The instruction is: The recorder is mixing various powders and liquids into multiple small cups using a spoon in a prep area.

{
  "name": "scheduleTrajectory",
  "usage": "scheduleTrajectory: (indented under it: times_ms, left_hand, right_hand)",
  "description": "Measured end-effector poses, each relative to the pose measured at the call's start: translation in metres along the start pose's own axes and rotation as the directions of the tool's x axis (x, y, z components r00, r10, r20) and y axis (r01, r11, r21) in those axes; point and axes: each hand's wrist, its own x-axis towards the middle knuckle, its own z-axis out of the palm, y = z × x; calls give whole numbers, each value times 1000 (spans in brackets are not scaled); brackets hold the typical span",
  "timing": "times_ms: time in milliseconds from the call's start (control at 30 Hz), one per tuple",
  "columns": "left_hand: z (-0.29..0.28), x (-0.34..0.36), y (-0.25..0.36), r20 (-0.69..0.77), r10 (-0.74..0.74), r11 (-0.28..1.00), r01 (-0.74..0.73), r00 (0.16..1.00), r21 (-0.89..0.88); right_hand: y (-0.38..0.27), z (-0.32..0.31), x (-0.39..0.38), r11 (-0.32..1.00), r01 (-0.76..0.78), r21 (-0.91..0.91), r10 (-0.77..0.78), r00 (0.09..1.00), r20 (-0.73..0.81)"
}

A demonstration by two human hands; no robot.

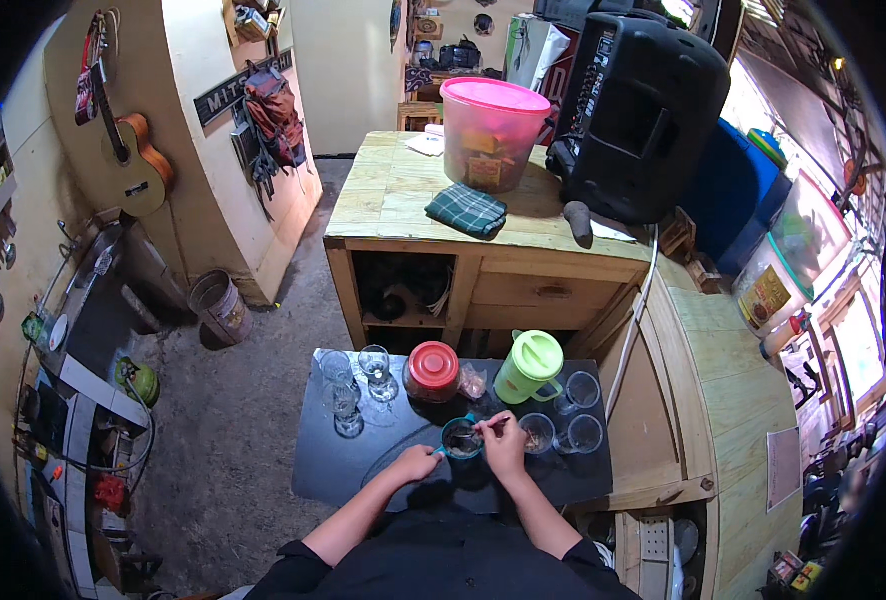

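Observation:
My left hand (418, 464) grips the short handle of a small, round, teal-rimmed vessel (445, 440) on the black tabletop (338, 480); I cannot tell whether it is a cup or a strainer. Its inside looks dark. Over its right side, my right hand (504, 446) pinches a spoon (473, 434) that dips into it. A clear glass (538, 433) with a little something at the bottom stands just right of that hand. Behind the vessel are a red-lidded jar (432, 371), a small plastic bag (471, 382) and a light-green lidded pitcher (530, 368).
More clear glasses stand at the table's left (374, 362) and right (582, 436). Beyond is a wooden counter (383, 190) with a pink-lidded tub (491, 150), a folded dark-green checked cloth (466, 210) and a large black speaker (643, 120). A bucket (221, 308) sits on the floor at left.

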Motion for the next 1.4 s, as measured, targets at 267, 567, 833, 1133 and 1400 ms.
scheduleTrajectory:
  times_ms: [267,567,833,1133,1400]
  left_hand:
    - [-2,-6,6,-26,26,997,-24,999,71]
    - [-2,-5,3,-16,6,1000,-6,1000,15]
    - [-2,-3,3,-15,14,1000,-13,1000,27]
    - [-12,-12,22,54,-72,992,65,996,107]
    - [-16,-14,25,76,-105,990,96,992,106]
  right_hand:
    - [16,-9,-5,988,53,-144,-44,997,61]
    - [22,-5,-9,986,58,-157,-46,996,79]
    - [24,1,3,968,90,-234,-78,995,60]
    - [19,11,10,969,125,-212,-119,992,44]
    - [23,-8,6,996,-52,-77,56,997,50]
